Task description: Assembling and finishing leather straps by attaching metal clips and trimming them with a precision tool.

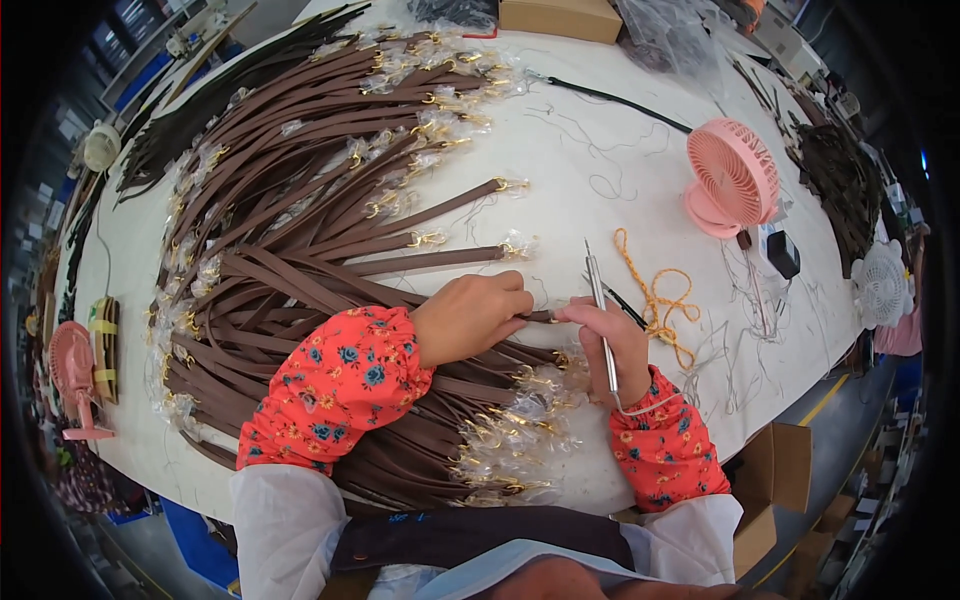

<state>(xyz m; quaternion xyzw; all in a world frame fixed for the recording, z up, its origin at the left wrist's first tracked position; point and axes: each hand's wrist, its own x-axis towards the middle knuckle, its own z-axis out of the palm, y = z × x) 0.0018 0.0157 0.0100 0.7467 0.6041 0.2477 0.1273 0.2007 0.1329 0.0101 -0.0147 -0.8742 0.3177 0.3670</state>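
Head view, looking down on a white worktable (pixel 600 160) heaped with brown straps. Left hand (pixel 470 318) is curled shut, fingers pinching the end of one brown strap (pixel 538 316), which sticks out short between the two hands. Right hand (pixel 615 345) is closed too: thumb and forefinger meet the same strap end from the other side, and the rest of the hand grips a thin metal pointed tool (pixel 601 320) that runs up past the knuckles, tip pointing away from the person. So the strap end sits right between both hands, touched by both, just above the nearer pile.

Both forearms wear red flowered sleeve covers (pixel 340 390). Left forearm lies across the strap pile (pixel 300 250), which fans out from the left side of the table toward the far edge. Many straps end in gold clasps wrapped in clear plastic (pixel 520 430); one bunch lies just under the right wrist, others near the far edge.

Just beside the right hand, on its right, lies a loose orange cord (pixel 655 295). Further right stands a pink desk fan (pixel 732 180), well apart from the hands. Loose thread bits are scattered on the bare table. A cardboard box (pixel 560 18) sits at the far edge. Another pink fan (pixel 72 375) stands at the left rim; a white fan (pixel 882 285) at the right. Darker straps (pixel 840 180) lie far right.
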